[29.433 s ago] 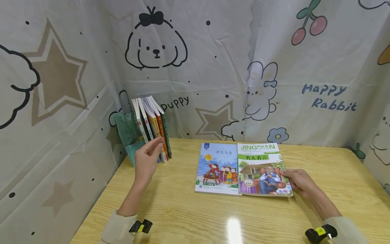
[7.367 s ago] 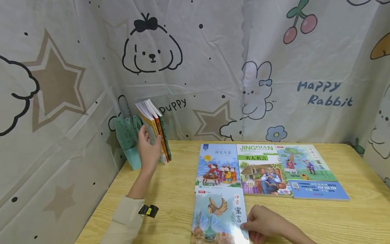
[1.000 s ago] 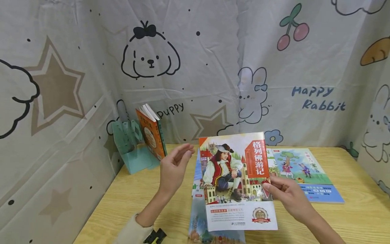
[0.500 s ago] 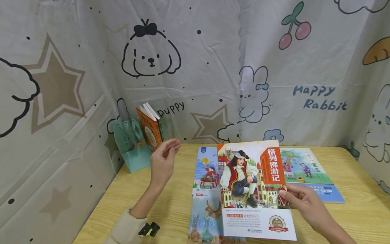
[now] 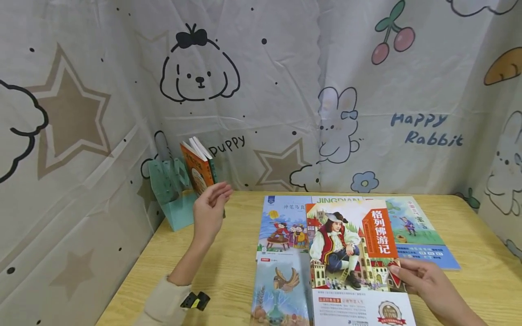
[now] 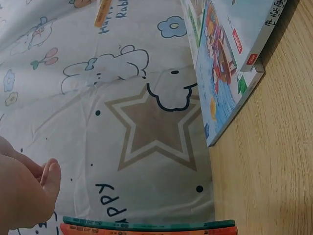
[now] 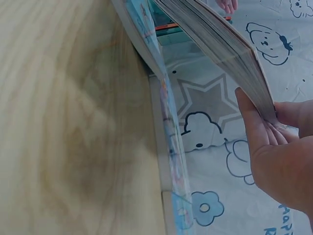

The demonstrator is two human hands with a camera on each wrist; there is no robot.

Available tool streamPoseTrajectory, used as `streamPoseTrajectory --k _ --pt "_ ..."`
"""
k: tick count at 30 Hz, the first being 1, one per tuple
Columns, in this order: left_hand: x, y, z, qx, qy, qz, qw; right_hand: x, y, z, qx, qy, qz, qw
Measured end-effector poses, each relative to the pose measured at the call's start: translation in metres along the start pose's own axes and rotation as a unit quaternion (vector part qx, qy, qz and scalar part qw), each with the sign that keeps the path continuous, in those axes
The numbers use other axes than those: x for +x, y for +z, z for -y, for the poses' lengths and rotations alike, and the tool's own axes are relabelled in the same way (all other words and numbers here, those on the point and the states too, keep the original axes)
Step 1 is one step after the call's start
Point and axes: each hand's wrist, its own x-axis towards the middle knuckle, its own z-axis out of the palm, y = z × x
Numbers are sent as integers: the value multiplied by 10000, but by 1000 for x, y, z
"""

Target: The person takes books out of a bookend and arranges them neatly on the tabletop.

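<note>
My right hand (image 5: 432, 285) grips a picture-covered book (image 5: 342, 253) by its right edge, thumb on the cover and fingers beneath. The right wrist view shows its page edges (image 7: 220, 54) tilted above the table books. Beneath it lie a blue book (image 5: 281, 226), a white-and-green one (image 5: 338, 199), one with a tree on the cover (image 5: 416, 226) and one with a bird and vase (image 5: 279, 290). My left hand (image 5: 209, 213), fingers loosely bent and holding nothing, is in front of an orange book (image 5: 195, 167) that stands beside a green book (image 5: 214, 170).
A teal bookend (image 5: 179, 215) stands at the back left corner of the wooden table (image 5: 195, 271), left of the upright books. A printed cloth (image 5: 265, 113) hangs behind and along the sides. The flat books form a back row with one in front.
The held book has moved right and lower over the flat books. My left hand has gone left toward the upright books. Since the oldest frames, more books lie flat and fewer stand.
</note>
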Motion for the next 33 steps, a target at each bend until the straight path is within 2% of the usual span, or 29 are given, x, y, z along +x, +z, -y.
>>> streamPoseTrajectory --k 8,14,23,29,33 --pt "9 -7 8 -211 -500 191 9983 -12 -12 -12 -225 274 357 9987" --pt "12 -10 8 -237 -803 216 9963 -15 -17 -19 -248 827 349 9957" --pt "20 -8 10 -216 -914 189 9954 -22 -23 -35 21 1296 324 9910" --pt "24 -7 10 -231 -906 197 9954 -26 -29 -46 638 1241 705 9877" --pt "28 -7 14 -119 -933 98 9955 -28 -30 -48 744 1294 840 9852"
